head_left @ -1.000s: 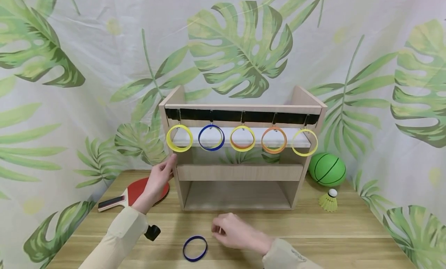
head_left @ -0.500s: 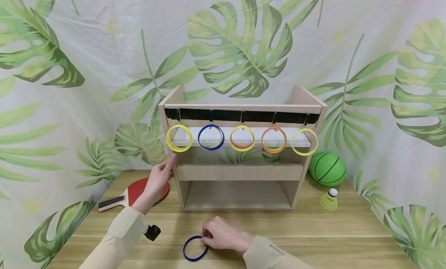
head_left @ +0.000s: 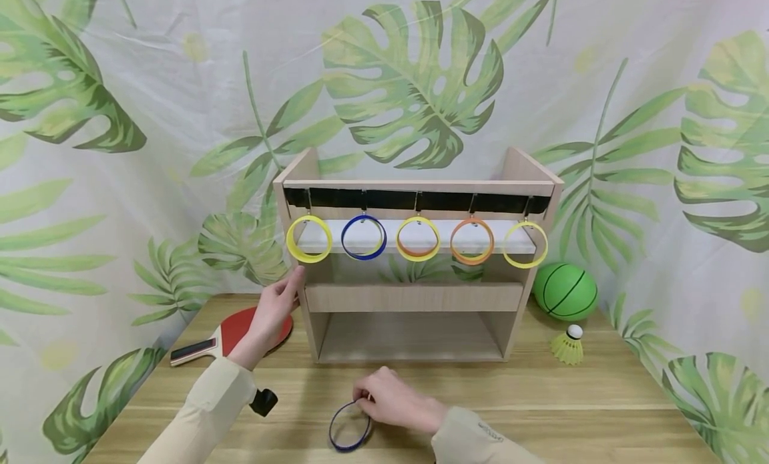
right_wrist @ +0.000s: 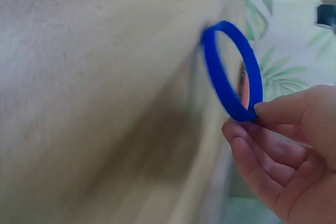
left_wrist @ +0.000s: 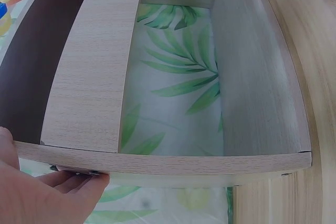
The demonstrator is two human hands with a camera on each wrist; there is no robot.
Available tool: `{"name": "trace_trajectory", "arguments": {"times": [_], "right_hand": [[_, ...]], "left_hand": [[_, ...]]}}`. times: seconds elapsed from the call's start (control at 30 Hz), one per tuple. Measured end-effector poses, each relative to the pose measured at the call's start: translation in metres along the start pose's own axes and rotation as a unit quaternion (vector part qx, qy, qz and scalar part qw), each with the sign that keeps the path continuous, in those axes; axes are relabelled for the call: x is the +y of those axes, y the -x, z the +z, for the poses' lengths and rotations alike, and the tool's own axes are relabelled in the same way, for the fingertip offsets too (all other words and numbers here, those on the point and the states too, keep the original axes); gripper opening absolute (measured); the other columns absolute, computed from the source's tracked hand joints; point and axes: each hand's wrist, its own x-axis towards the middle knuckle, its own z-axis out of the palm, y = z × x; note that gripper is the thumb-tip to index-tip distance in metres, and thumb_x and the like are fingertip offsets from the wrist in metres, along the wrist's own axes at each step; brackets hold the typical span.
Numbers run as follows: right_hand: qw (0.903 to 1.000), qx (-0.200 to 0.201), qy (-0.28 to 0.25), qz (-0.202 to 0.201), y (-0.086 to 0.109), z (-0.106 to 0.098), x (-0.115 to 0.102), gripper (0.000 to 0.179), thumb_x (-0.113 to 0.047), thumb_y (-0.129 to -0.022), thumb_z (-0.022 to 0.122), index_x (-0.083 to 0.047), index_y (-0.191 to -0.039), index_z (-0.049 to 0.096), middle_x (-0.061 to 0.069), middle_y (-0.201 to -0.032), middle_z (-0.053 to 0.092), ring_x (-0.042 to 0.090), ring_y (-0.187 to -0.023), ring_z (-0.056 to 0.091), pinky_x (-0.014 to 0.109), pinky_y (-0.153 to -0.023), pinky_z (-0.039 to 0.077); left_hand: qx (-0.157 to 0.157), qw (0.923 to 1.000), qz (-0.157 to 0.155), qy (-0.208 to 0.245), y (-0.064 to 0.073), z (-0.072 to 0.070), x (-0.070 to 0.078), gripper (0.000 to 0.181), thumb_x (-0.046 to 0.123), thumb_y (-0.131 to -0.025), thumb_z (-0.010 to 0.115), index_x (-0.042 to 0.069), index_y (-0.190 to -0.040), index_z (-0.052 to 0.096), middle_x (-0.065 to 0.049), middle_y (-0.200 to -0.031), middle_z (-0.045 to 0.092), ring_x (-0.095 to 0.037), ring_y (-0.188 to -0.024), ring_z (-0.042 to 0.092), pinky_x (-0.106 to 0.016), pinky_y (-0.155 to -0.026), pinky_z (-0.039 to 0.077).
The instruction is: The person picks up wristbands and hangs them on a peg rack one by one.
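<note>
A blue silicone wristband (head_left: 332, 432) tilts up off the wooden table in the head view. My right hand (head_left: 393, 400) pinches its upper edge between thumb and fingertips; the right wrist view shows the wristband (right_wrist: 214, 72) standing on edge from that pinch. My left hand (head_left: 275, 310) grips the left side panel of a small wooden shelf (head_left: 414, 297). In the left wrist view, fingers (left_wrist: 79, 190) lie along the panel's outer face, with the thumb at its front edge. Yellow, blue and orange wristbands hang from hooks on the shelf's black strip (head_left: 390, 199).
Left of the shelf lies a red table tennis paddle (head_left: 237, 325). A green ball (head_left: 565, 292) and a yellow shuttlecock (head_left: 567, 347) are on the right. A leaf-printed cloth (head_left: 180, 150) hangs behind. A small black object (head_left: 263, 402) shows by the left sleeve.
My right hand moved left to the blue wristband, took hold of it, and drew it slightly right, raising its edge from the table. The left hand has stayed on the shelf.
</note>
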Motion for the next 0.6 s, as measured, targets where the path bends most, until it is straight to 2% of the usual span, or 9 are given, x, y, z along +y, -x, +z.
{"name": "trace_trajectory", "arguments": {"times": [0.17, 0.33, 0.4, 0.57, 0.6], "right_hand": [[0.9994, 0.025, -0.024, -0.009, 0.014, -0.031, 0.002, 0.007, -0.005, -0.091, 0.068, -0.012, -0.090, 0.071, -0.003, -0.085, 0.075, -0.005, -0.075, 0.064, 0.000, -0.065, 0.047], [0.9981, 0.054, -0.030, -0.006, 0.028, -0.069, 0.002, 0.005, -0.005, -0.091, 0.069, -0.010, -0.091, 0.070, 0.001, -0.086, 0.074, -0.001, -0.075, 0.065, 0.004, -0.065, 0.050], [0.9971, 0.071, -0.027, -0.004, 0.034, -0.087, 0.002, 0.005, -0.004, -0.091, 0.069, -0.009, -0.091, 0.070, 0.002, -0.086, 0.073, 0.001, -0.075, 0.065, 0.005, -0.064, 0.051], [0.9899, 0.142, 0.007, -0.008, 0.052, -0.135, 0.002, 0.007, -0.001, -0.088, 0.071, -0.007, -0.093, 0.070, 0.004, -0.087, 0.073, 0.006, -0.074, 0.066, 0.009, -0.065, 0.055], [0.9876, 0.156, 0.016, -0.010, 0.056, -0.145, 0.002, 0.009, -0.001, -0.087, 0.071, -0.006, -0.094, 0.070, 0.004, -0.088, 0.073, 0.007, -0.075, 0.066, 0.009, -0.066, 0.055]], "left_hand": [[-0.007, 1.0000, 0.003, 0.004, -0.001, 0.000, 0.000, 0.054, 0.057, -0.099, 0.047, 0.011, -0.071, 0.042, -0.011, -0.154, 0.035, -0.023, -0.146, 0.035, -0.046, -0.121, 0.036], [-0.004, 1.0000, 0.001, -0.001, -0.001, -0.001, 0.000, 0.057, 0.060, -0.097, 0.049, 0.010, -0.073, 0.041, -0.012, -0.149, 0.038, -0.023, -0.143, 0.037, -0.045, -0.121, 0.037], [-0.002, 1.0000, 0.002, -0.008, 0.000, -0.002, 0.000, 0.056, 0.061, -0.097, 0.049, 0.009, -0.078, 0.049, -0.012, -0.151, 0.038, -0.024, -0.144, 0.037, -0.045, -0.120, 0.038], [-0.005, 0.9998, 0.007, -0.015, 0.000, -0.002, -0.001, 0.056, 0.062, -0.097, 0.048, 0.007, -0.089, 0.059, -0.012, -0.158, 0.034, -0.026, -0.146, 0.036, -0.046, -0.120, 0.038], [-0.007, 0.9999, 0.006, -0.014, -0.001, -0.002, -0.001, 0.056, 0.062, -0.097, 0.048, 0.007, -0.087, 0.057, -0.011, -0.158, 0.034, -0.026, -0.146, 0.036, -0.045, -0.120, 0.038]]}}
